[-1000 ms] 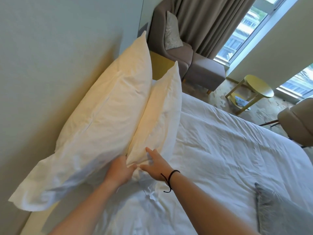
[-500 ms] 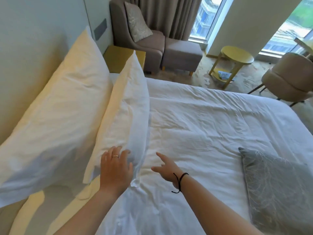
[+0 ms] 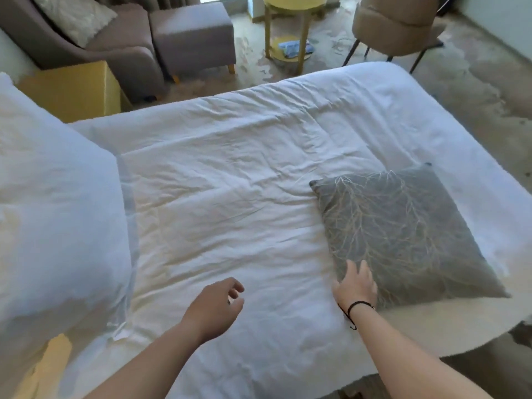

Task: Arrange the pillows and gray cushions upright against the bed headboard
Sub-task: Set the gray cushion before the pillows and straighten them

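A gray cushion (image 3: 403,234) with a pale branch pattern lies flat on the right side of the white bed (image 3: 230,168). My right hand (image 3: 355,286), with a black band on the wrist, rests with spread fingers on the cushion's near left corner. My left hand (image 3: 214,306) hovers over the sheet in the middle, fingers loosely curled, holding nothing. A white pillow (image 3: 57,214) stands at the left edge of the view; the headboard behind it is out of view.
Past the bed stand a yellow bedside table (image 3: 74,90), a brown armchair (image 3: 86,44) with a pale cushion, a footstool (image 3: 193,33), a round yellow side table (image 3: 290,27) and a beige chair (image 3: 400,24). Bare floor lies to the right.
Both hands have left the white pillows and swung right. My right hand has landed on the gray cushion's corner; my left hand trails over the sheet. The view has turned toward the bed's foot.
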The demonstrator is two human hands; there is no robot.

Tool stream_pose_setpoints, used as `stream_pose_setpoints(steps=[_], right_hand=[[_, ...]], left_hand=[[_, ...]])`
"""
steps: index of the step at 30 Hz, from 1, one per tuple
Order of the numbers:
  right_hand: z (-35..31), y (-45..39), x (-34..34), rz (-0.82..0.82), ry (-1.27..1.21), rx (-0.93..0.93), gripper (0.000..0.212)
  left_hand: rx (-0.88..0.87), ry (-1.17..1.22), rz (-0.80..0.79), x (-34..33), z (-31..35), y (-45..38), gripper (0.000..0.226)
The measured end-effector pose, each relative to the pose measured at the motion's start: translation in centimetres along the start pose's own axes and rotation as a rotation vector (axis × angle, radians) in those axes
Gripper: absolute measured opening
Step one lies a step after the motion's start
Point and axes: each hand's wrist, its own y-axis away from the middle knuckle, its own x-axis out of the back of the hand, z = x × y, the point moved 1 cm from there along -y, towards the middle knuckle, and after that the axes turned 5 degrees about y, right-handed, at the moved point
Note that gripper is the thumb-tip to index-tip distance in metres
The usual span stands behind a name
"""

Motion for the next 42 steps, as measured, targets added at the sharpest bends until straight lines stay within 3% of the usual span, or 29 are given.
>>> stream_pose_setpoints(steps=[9,11,15,22,25,29,35,37,40,42], right_hand=[[4.4,-3.9,-6.2,-0.015,0.284,0.068,0.121],[4.9,-4.7,-7.0,0.008,0.341,0.081,0.122],[5.3,-6.0,-7.3,0.063,0.418,0.115,0.076],[4.6,-7.1,-3.1,0.023,0.321,0.189,0.023],[4.7,-6.3,-0.5,0.012,0.291,0.153,0.016],[0.3,-3.2,3.4,0.037,0.048,0.130,0.012],[-14.9,6.6,7.4,0.007,-0.396,0.285,0.009],[-20.1,11.5,7.7,-0.055,-0.597,0.347,0.013],[-26.4,18.2,8.4,-0.168,-0.978,0.395,0.013],[-29.2,21.4,8.5,-0.275,-1.168,0.409,0.013]], left_hand=[[0.105,0.003,0.038,-3.6,2.0,-3.7,0.012],[0.145,-0.028,0.024,-4.6,1.2,-3.7,0.012],[0.186,-0.074,0.002,-5.8,0.4,-3.1,0.012],[0.204,0.023,0.002,-4.3,0.4,-4.2,0.011],[0.206,0.145,-0.015,-3.3,0.6,-4.3,0.009],[0.242,0.268,-0.094,-1.7,0.9,-3.3,0.016],[0.241,0.523,-0.170,6.4,3.8,-0.5,0.043],[0.219,0.587,-0.116,10.6,4.7,0.9,0.054],[0.194,0.409,0.125,17.4,3.6,3.3,0.076],[0.224,0.397,0.195,21.7,1.6,5.3,0.086]])
